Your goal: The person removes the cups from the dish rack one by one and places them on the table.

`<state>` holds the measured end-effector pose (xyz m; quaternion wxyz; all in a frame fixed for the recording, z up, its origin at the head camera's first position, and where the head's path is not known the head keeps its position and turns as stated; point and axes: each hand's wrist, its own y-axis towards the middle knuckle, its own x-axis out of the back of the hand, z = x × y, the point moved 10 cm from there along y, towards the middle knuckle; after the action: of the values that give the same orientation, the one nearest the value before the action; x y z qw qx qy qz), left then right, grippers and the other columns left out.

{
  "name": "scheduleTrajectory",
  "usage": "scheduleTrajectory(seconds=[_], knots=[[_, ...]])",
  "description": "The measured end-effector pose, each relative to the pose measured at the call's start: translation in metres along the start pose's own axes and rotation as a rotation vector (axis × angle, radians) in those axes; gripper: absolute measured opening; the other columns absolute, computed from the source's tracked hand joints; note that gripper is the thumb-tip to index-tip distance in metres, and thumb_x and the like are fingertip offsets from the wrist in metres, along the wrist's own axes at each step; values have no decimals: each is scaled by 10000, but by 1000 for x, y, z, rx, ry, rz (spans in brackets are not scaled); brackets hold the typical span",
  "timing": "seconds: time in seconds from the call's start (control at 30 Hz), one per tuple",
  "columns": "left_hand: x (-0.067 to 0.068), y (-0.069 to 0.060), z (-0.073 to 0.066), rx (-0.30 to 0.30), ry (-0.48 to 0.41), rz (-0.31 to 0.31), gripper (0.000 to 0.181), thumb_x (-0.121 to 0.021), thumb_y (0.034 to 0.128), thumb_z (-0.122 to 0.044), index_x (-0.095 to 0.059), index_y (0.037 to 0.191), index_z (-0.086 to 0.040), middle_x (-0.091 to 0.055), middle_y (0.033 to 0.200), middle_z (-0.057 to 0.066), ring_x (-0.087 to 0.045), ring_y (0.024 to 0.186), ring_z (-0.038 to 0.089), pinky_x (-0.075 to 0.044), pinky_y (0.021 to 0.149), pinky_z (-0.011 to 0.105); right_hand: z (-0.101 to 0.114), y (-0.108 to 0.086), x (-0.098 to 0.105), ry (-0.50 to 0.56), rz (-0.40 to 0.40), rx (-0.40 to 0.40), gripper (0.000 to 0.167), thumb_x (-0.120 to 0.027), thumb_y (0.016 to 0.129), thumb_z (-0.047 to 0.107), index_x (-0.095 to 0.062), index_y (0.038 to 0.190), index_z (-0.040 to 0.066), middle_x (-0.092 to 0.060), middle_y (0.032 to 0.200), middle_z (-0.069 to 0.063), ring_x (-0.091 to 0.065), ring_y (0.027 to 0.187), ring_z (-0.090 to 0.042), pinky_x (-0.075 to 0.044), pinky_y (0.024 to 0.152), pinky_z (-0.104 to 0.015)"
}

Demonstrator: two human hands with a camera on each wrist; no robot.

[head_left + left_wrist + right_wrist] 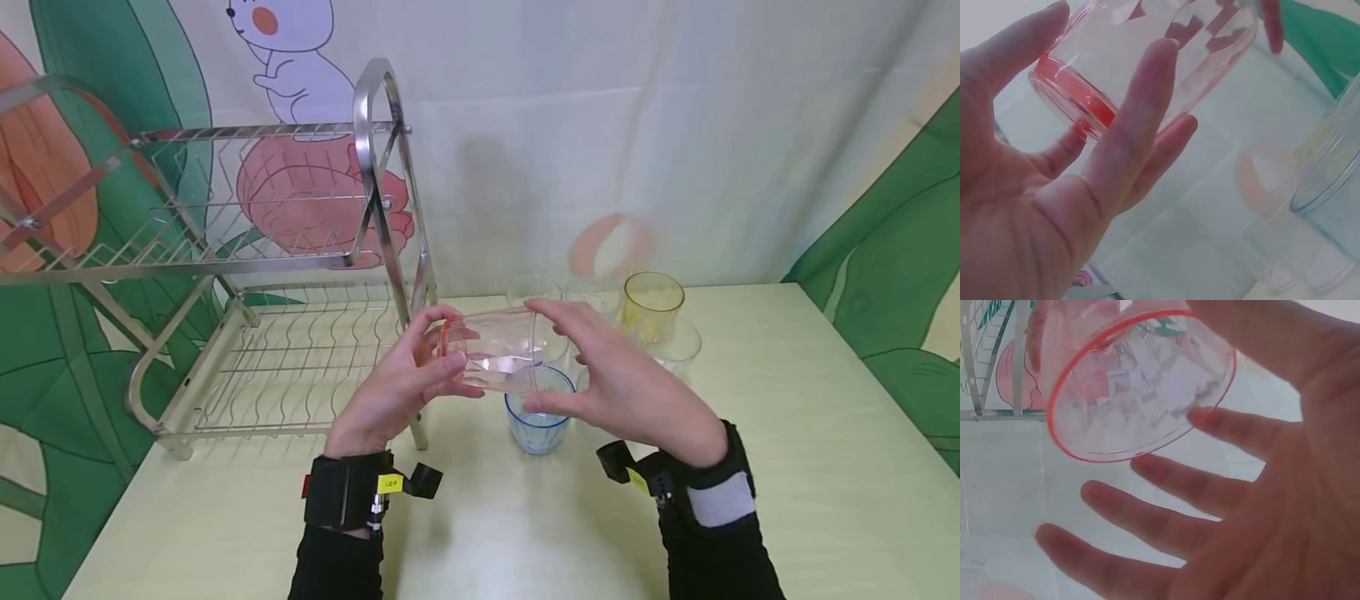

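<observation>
A clear pink glass is held sideways in the air above the table, its red-tinted base towards the left and its mouth to the right. My left hand grips the glass around its base end, thumb on the near side. At the mouth, my right hand holds the rim between thumb and index finger. Its other fingers are stretched out and spread in the right wrist view. Just below and behind the pink glass stands a blue-rimmed glass, partly hidden by it.
A two-tier metal dish rack stands at the left on the pale table. Behind my right hand are a yellow glass and several clear glasses, partly covered. A printed curtain hangs at the back.
</observation>
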<state>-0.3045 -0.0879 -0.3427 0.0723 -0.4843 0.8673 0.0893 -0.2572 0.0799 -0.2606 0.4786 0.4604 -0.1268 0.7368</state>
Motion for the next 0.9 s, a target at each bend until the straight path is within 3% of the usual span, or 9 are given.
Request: scheduleTrajectory(seconds=[0.2,0.4,0.57,0.73,0.9], knots=[[-12,4,2,-9,-50,13,606,-800,929,-296,-390,1370,-227,-485,1430,139,-659,1127,260,-632,908,389,-10,-1,6,128,2,-20,871,-881,846,281,-408,1569,173,-487,1527,-78,-558,1292,-276,-580,1014,-505],[-24,8,2,-16,-99,25,529,-754,965,-236,-396,1356,-247,-533,1362,95,-644,1131,256,-621,932,384,-9,-2,14,233,-20,21,845,-883,841,200,-435,1555,144,-494,1509,-83,-554,1319,-309,-592,988,-490],[-30,10,4,-16,-120,22,528,-722,981,-203,-386,1387,-244,-517,1394,106,-623,1190,279,-612,958,403,-8,-4,19,238,-48,55,821,-882,840,171,-459,1543,145,-489,1522,-66,-562,1320,-291,-613,945,-427],[-35,12,8,5,-77,16,513,-702,985,-198,-390,1392,-234,-468,1485,140,-559,1288,328,-561,1050,414,-8,-8,25,216,-71,82,775,-881,837,147,-509,1517,141,-473,1534,-67,-555,1326,-313,-618,935,-433],[-41,15,12,14,-59,36,539,-709,979,-210,-386,1411,-204,-462,1505,161,-560,1287,293,-521,1096,433,-11,-13,31,186,-75,83,747,-884,833,148,-538,1495,142,-471,1527,-38,-557,1314,-263,-617,947,-414]])
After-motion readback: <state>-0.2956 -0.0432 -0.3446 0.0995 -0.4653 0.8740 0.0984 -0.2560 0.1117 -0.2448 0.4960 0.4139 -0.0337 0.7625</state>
